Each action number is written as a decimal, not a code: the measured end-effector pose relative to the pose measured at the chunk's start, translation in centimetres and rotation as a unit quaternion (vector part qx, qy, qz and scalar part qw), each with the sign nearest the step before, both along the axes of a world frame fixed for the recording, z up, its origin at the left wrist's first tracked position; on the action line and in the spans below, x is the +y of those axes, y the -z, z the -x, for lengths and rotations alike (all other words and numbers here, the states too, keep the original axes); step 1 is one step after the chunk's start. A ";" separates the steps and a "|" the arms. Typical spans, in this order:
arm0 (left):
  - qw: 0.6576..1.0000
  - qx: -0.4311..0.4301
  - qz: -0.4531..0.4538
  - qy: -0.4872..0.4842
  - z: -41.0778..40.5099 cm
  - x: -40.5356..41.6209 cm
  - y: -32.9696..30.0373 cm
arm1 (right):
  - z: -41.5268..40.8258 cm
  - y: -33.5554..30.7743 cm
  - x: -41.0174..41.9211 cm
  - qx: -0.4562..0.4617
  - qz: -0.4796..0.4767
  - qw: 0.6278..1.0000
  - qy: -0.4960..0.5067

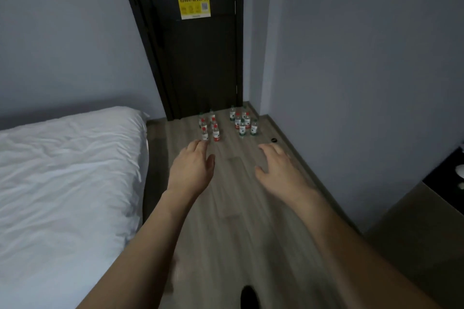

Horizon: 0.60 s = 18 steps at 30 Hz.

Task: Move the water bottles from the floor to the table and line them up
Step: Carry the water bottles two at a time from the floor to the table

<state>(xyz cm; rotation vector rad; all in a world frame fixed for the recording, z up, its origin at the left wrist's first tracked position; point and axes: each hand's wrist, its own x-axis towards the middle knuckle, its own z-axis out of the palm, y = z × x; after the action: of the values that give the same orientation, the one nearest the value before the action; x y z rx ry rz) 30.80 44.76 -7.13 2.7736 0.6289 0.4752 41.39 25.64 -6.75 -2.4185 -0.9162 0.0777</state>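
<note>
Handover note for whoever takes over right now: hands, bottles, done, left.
Left hand: open, holds nothing, reaching toward the bottles.
Right hand: open, holds nothing, also reaching forward.
Bottles: all still upright on the floor by the door, in two clusters: left cluster, right cluster.
Table: only a dark edge at far right might be it; cannot confirm.
Done: nothing moved that this view shows.
Left: pick up the bottles, carry them to the table, line them up.
</note>
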 end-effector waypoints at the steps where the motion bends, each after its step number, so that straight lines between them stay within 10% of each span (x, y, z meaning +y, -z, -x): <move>1: 1.000 0.004 -0.003 -0.002 -2.0 1.5 -0.1 | -2.1 -0.1 1.4 0.003 -0.002 1.000 0.002; 18: 0.999 0.020 0.022 -0.014 -28.2 28.8 2.2 | -29.5 1.6 28.3 0.010 -0.006 1.000 0.013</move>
<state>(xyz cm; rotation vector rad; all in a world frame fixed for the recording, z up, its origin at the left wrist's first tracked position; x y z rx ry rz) 59.00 73.59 -9.37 2.7427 0.6807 0.4072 70.92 53.93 -8.37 -2.4127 -0.8734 0.0864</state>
